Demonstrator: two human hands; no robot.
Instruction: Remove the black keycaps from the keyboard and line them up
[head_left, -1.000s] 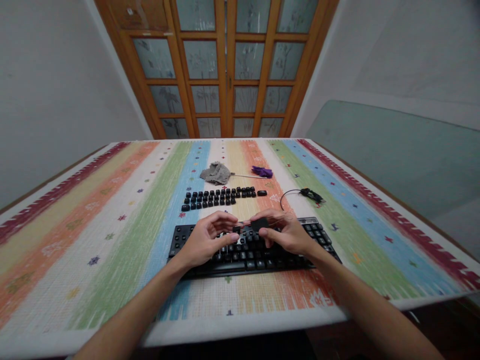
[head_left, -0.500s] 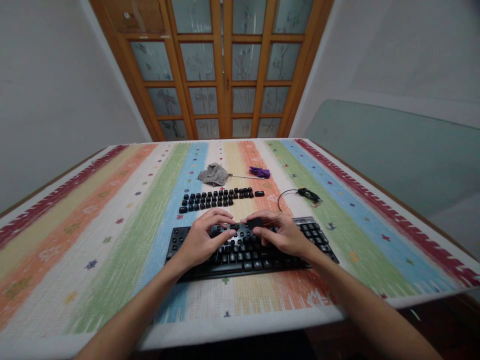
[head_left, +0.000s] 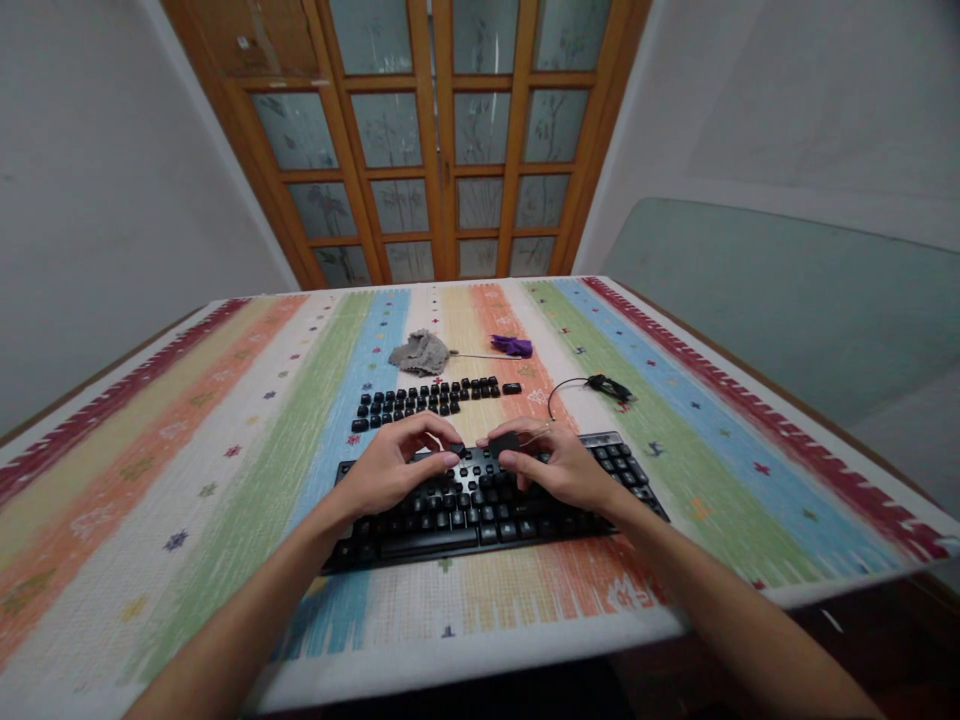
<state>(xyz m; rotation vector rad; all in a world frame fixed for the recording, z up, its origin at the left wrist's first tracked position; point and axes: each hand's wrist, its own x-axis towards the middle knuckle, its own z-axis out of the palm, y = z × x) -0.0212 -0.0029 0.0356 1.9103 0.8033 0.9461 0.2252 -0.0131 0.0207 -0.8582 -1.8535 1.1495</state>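
A black keyboard (head_left: 431, 542) lies in front of me, with part of its upper rows stripped to bare key stems. My left hand (head_left: 394, 462) is over its upper left part, thumb and forefinger closed on a small black keycap (head_left: 457, 450). Just to the right, my right hand (head_left: 566, 465) pinches a flat black tool (head_left: 504, 445) with thin wire at its side, which looks like a keycap puller. Behind the keyboard, several loose black keycaps (head_left: 405, 402) stand in rows, partly covered by my left fingers.
Farther back lie a grey cloth (head_left: 418, 353), a thin rod (head_left: 480, 356) and a purple cloth-like item (head_left: 511, 346). A bundled black cable (head_left: 609, 388) is to the right, behind the keyboard. A striped tablecloth (head_left: 247, 500) covers the table.
My left fingertips have drawn slightly left and closed on the keycap. My right hand stays nearly in place with the black tool. The whole view has shifted a little.
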